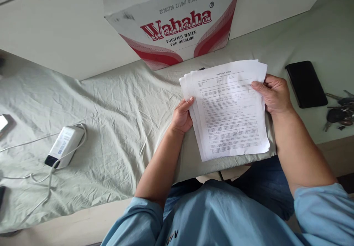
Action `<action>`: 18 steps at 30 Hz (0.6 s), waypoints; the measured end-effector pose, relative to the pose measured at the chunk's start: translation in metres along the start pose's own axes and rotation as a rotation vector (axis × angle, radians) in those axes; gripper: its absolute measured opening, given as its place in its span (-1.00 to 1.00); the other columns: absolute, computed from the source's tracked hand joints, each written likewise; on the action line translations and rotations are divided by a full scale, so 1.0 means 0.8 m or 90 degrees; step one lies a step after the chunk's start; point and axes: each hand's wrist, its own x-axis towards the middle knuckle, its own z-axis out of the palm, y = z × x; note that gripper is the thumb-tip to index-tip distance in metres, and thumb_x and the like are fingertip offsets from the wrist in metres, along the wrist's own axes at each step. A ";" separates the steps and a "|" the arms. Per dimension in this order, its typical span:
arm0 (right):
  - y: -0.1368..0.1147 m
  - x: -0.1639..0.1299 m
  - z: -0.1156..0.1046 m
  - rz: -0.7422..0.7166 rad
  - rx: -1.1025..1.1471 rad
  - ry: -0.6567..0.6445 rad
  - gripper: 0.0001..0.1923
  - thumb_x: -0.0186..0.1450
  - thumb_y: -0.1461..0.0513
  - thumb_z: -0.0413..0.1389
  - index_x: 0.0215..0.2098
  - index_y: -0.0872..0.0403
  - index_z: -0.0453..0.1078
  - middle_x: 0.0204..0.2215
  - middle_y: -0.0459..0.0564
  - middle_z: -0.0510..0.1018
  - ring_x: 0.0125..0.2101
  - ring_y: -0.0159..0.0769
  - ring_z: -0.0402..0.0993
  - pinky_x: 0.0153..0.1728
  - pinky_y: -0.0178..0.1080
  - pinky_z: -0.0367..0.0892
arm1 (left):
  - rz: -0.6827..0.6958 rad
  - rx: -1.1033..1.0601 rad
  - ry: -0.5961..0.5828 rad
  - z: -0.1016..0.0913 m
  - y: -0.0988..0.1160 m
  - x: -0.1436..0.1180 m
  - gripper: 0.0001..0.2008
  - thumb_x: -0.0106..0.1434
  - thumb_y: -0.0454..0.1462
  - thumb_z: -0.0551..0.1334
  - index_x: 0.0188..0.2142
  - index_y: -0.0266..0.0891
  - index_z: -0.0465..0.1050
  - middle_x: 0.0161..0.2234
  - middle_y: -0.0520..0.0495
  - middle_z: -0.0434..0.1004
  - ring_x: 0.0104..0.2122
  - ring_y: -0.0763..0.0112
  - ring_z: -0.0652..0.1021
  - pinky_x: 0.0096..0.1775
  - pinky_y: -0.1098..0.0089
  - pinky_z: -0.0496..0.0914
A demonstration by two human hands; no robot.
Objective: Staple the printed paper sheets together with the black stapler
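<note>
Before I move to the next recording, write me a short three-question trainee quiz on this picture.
1. What do the left hand and right hand hold?
2. True or false: the smartphone lies to the left of the bunch of keys.
3. The largest red lettering on the drinking-water carton reads: A. Purified, B. Wahaha, C. Drinking?

Key:
1. Printed paper sheets, one hand at each side edge.
2. True.
3. B.

Black-printed white papers (pixel 232 115), pale green cloth (pixel 110 139), red-banded white carton (pixel 177 26), black phone (pixel 306 84)
</note>
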 end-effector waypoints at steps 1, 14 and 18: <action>-0.001 0.000 0.000 0.000 -0.001 0.000 -0.50 0.04 -0.23 0.65 -0.36 -0.15 0.65 -0.37 -0.08 0.71 -0.31 -0.10 0.64 -0.34 -0.08 0.53 | 0.000 0.001 -0.001 0.000 0.000 0.000 -0.47 0.10 0.02 0.68 -0.06 -0.17 0.66 -0.03 -0.26 0.86 0.32 -0.32 0.70 0.29 -0.11 0.67; 0.002 0.003 0.002 -0.021 0.021 0.051 -0.48 0.01 -0.20 0.68 -0.36 -0.10 0.66 -0.48 -0.15 0.58 -0.45 -0.31 0.37 -0.38 -0.16 0.34 | 0.007 0.000 0.020 -0.002 -0.001 -0.001 -0.48 0.09 -0.03 0.71 -0.06 -0.19 0.69 -0.09 -0.22 0.88 0.25 -0.27 0.75 0.27 -0.08 0.69; 0.004 0.008 0.002 -0.043 0.010 0.113 -0.44 -0.01 -0.17 0.70 -0.44 -0.04 0.57 -0.52 -0.14 0.47 -0.45 -0.34 0.25 -0.36 -0.13 0.22 | 0.002 0.001 0.021 -0.002 -0.001 -0.001 -0.49 0.12 -0.03 0.71 -0.03 -0.17 0.69 -0.10 -0.21 0.88 0.23 -0.25 0.77 0.25 -0.06 0.70</action>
